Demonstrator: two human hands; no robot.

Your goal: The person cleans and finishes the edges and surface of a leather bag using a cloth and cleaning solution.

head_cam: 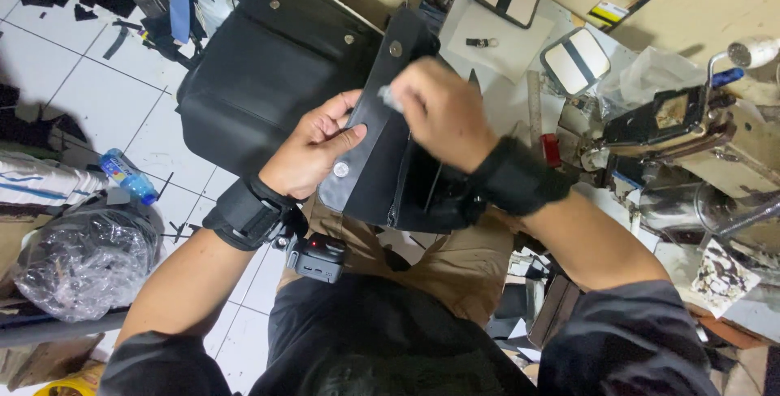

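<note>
A black leather bag (268,71) with metal snap studs rests over my lap, its flap (382,103) turned up toward me. My left hand (313,148) grips the flap's left edge, thumb pressed on the leather just above a round snap (341,170). My right hand (443,112) is blurred with motion and pinches a small pale cloth or pad (390,99) against the flap's upper part. Black straps wrap both wrists, and a small black device (317,256) hangs under the left one.
A sewing machine (691,136) stands at the right on a cluttered worktable. Two white-faced pouches (577,59) and a ruler (534,99) lie behind the bag. A plastic bottle (128,175) and a clear bag (85,254) lie on the white tiled floor at left.
</note>
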